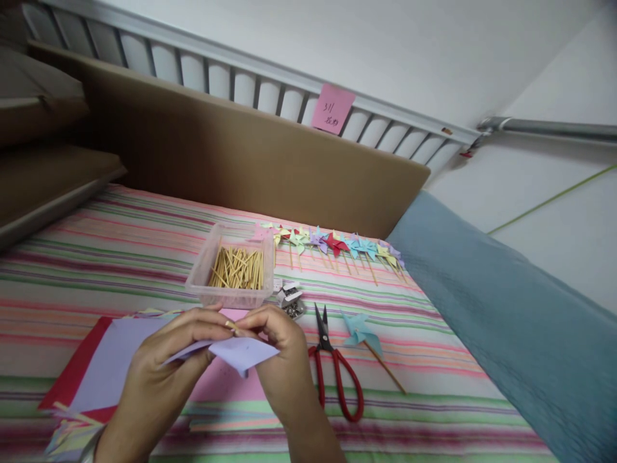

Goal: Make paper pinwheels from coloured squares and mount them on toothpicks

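Note:
In front of me my left hand (180, 350) pinches a folded lilac paper pinwheel (243, 352) whose blades stick out below the fingers. Close against it, my right hand (277, 337) has its fingers closed around a short pale wooden stick (231, 326), only the end of which shows between my hands. Fingers hide the pinwheel's middle and most of the stick. Beneath my hands lies a pink sheet (226, 382), with lilac sheets (116, 363) and red paper (77, 366) to the left.
Behind my hands stands a clear plastic box (202, 273) of wooden sticks, beside a small container of metal pins (292, 308). Red-handled scissors (328, 350) and a blue pinwheel (361, 331) lie to the right. Finished-looking pinwheels (337, 244) line the back, before a cardboard panel (270, 161).

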A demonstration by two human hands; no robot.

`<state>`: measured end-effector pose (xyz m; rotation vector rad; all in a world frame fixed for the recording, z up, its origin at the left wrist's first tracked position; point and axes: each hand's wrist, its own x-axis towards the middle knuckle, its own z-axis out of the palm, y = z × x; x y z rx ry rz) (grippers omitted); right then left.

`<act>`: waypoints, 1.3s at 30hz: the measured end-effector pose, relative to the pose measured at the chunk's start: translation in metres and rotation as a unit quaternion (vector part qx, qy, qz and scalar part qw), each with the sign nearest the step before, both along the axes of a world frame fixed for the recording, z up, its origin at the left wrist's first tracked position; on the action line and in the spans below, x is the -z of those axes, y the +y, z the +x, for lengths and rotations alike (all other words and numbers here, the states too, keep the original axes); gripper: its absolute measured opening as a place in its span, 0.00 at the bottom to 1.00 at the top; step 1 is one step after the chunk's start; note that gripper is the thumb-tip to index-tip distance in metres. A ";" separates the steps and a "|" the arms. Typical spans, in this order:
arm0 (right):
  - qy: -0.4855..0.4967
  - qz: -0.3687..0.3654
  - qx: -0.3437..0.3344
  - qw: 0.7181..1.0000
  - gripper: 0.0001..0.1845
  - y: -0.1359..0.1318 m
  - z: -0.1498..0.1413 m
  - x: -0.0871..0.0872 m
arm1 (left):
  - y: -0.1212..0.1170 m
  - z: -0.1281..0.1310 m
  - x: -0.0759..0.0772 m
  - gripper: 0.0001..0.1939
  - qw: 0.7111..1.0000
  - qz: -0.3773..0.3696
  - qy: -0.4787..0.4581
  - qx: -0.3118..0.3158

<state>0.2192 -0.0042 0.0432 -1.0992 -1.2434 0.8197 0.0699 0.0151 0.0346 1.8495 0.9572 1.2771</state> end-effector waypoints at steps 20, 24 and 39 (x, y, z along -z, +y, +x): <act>-0.044 0.032 0.004 0.998 0.12 -0.002 0.001 -0.002 | -0.002 -0.002 0.003 0.07 1.000 -0.009 0.008 -0.020; -0.059 0.047 0.008 0.997 0.13 -0.004 0.000 -0.003 | -0.002 -0.002 0.005 0.06 0.999 -0.025 0.004 -0.033; -0.059 0.069 0.015 0.996 0.16 -0.006 -0.002 -0.002 | -0.008 0.001 -0.002 0.03 0.998 -0.032 -0.012 -0.049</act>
